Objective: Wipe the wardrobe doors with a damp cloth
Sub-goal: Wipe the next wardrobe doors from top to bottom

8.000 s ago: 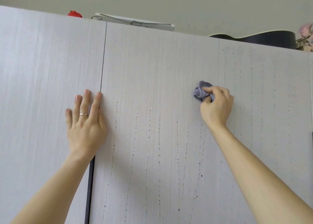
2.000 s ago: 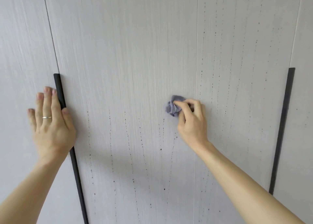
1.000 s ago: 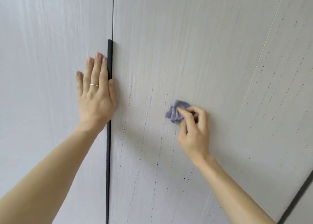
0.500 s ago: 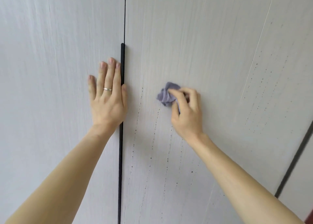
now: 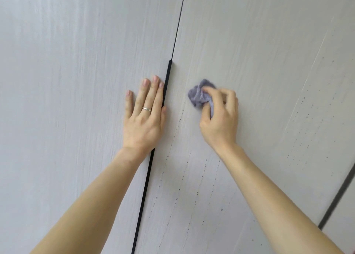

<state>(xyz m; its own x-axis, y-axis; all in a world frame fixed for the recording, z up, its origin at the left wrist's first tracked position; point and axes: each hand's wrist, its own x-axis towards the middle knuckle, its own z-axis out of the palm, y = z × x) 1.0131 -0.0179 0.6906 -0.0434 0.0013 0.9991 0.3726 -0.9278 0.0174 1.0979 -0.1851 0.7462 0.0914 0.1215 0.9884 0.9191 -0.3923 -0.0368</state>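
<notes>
- The lilac cloth (image 5: 199, 96) is bunched into a small wad and pressed to the middle door (image 5: 249, 42). It sits just right of the black handle strip (image 5: 166, 80) on that door's left edge.
- The right hand (image 5: 219, 121) grips it. Its fingers (image 5: 222, 94) curl over the top of the wad and the thumb tucks in beneath, so the cloth sticks out up and to the left of the knuckles.
- The left hand (image 5: 145, 119) lies flat on the left door (image 5: 67, 100), fingers straight and close together, forefinger against the strip. It holds nothing and wears a ring (image 5: 147, 109).
- Dotted speck trails (image 5: 177, 180) run lengthwise down the middle door, from just below the cloth toward the near edge of view, left of the right forearm.
- The relation that matters is that the dirt lies below the wad, along the door's long axis. The next stroke probably wants to go downward along the trails, not sideways.
- Only the right hand is on the cloth; the left seems merely to brace the neighbouring door.
- More speckled lines mark the right door (image 5: 317, 128), well apart from the cloth, so the job looks far from finished.
</notes>
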